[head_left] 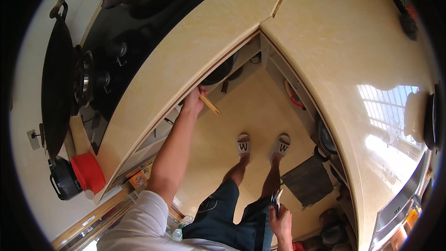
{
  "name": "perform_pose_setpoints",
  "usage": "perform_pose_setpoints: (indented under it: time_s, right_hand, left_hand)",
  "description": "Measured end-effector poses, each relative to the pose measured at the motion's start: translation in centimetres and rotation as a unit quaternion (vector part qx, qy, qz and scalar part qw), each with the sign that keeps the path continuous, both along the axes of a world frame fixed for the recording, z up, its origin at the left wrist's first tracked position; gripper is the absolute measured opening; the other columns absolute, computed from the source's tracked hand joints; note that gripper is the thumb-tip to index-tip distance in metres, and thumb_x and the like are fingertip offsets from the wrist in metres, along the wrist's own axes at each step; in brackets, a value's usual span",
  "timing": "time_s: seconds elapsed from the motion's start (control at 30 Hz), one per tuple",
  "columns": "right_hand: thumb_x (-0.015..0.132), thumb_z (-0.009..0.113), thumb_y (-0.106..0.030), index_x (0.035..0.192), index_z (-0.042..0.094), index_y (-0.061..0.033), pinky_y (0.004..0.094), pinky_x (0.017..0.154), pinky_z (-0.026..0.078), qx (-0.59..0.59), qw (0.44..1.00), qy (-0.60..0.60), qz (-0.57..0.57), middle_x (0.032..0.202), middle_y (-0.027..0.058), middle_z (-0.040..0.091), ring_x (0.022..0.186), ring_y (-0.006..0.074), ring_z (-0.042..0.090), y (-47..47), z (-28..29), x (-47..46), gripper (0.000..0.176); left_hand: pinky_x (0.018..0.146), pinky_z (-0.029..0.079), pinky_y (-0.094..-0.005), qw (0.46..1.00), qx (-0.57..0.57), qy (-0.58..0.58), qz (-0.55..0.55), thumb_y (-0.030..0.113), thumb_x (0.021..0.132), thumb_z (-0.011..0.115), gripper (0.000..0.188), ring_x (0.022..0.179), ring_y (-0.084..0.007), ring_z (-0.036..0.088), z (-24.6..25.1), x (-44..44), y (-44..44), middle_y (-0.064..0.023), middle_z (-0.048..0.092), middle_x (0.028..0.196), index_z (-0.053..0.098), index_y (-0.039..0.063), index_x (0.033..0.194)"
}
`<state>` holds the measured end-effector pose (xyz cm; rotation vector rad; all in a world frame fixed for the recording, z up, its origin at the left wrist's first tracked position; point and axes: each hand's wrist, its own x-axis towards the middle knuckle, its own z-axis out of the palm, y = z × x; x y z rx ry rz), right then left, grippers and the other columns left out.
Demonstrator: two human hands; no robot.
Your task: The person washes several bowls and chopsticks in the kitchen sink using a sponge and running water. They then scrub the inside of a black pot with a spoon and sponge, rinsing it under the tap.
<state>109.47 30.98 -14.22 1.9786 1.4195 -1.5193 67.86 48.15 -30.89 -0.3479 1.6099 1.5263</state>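
My left hand (pixel 193 100) reaches to the cabinet under the stove counter and is closed around a light wooden utensil (pixel 210 104), whose slotted-looking end points down over the floor. Just beyond the hand, a dark pan (pixel 221 71) sits inside the cabinet, with a brown handle (pixel 225 87) below it. My right hand (pixel 281 221), low in front of my shorts, is shut on several shiny metal utensils (pixel 277 200), which stick up from the fist; their exact kind cannot be told.
The corner counter (pixel 299 14) surrounds me on both sides. A black gas stove (pixel 139 38), a wok (pixel 57 87) and a red container (pixel 87 172) are at left. Pans (pixel 325 137) stand in the right lower cabinet. A dark mat (pixel 308 181) lies near my slippers (pixel 244 144). A sink (pixel 397 212) is at right.
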Motion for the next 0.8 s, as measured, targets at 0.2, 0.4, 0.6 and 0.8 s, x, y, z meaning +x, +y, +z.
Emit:
perform_pose_setpoints:
  time_s: [0.2,0.4,0.6,0.8]
  right_hand:
    - [0.086,0.060,-0.026,0.081,0.055,0.0034,0.0471,0.063,0.046,0.030,1.000,0.010,-0.002,0.073,0.0249,0.058,0.072,0.0435,0.059,-0.4,-2.0,-0.1,0.030]
    - [0.088,0.055,-0.027,0.082,0.055,0.0017,0.0518,0.062,0.047,0.022,0.999,0.024,0.023,0.071,0.0279,0.060,0.071,0.0466,0.060,3.0,-2.8,-3.5,0.029]
    - [0.085,0.053,-0.021,0.086,0.056,-0.0009,0.0529,0.067,0.049,0.116,0.984,0.081,0.105,0.075,0.0262,0.062,0.073,0.0453,0.061,9.6,-7.1,-11.2,0.020]
    - [0.084,0.052,-0.018,0.099,0.055,-0.0038,0.0524,0.076,0.049,0.183,0.966,0.098,0.151,0.094,0.0246,0.064,0.086,0.0444,0.061,20.2,-11.6,-23.9,0.021]
  left_hand:
    - [0.057,0.040,-0.0248,0.998,0.002,0.050,-0.024,0.020,0.091,0.057,0.009,0.053,-0.0078,0.041,-4.2,-3.1,2.9,0.0040,0.044,0.065,0.056,0.015,0.085]
    - [0.048,0.036,-0.0234,0.985,-0.066,0.085,-0.136,0.016,0.091,0.055,0.003,0.052,-0.0078,0.041,-9.2,-8.0,2.9,0.0032,0.057,0.075,0.057,0.015,0.088]
    - [0.042,0.032,-0.0214,0.969,-0.120,0.172,-0.129,0.019,0.086,0.060,0.010,0.048,-0.0061,0.040,-7.2,-5.0,-1.3,-0.0008,0.065,0.079,0.058,0.013,0.095]
    - [0.037,0.038,-0.0215,0.928,-0.168,0.198,-0.268,0.020,0.088,0.058,0.018,0.043,-0.0056,0.046,2.1,6.0,-10.9,-0.0032,0.068,0.074,0.063,0.005,0.096]
